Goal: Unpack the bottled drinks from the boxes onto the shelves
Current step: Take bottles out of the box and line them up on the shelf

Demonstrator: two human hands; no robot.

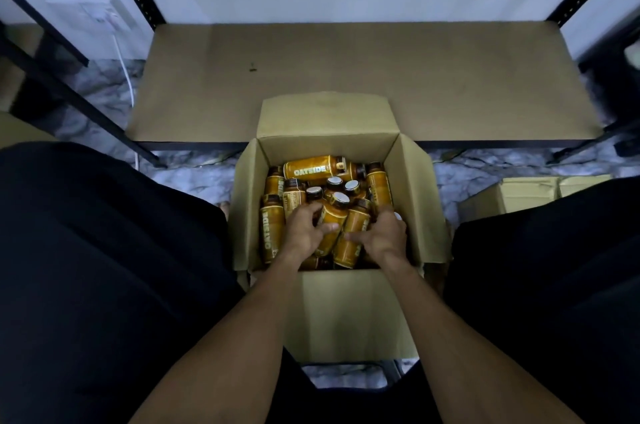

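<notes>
While left hand (pixel 304 233) grips a bottle (pixel 331 219), right hand (pixel 385 239) its neighbour (pixel 352 233), centre frame, jumbled box (pixel 410 201) could snag both.

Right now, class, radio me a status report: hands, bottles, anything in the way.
Left hand grips an Oatside bottle; right hand grips the neighbouring bottle. Both inside open cardboard box. Path to shelf board unobstructed.

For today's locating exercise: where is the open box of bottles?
Head view, centre: the open box stands on the floor between the person's legs, before the shelf.
</notes>
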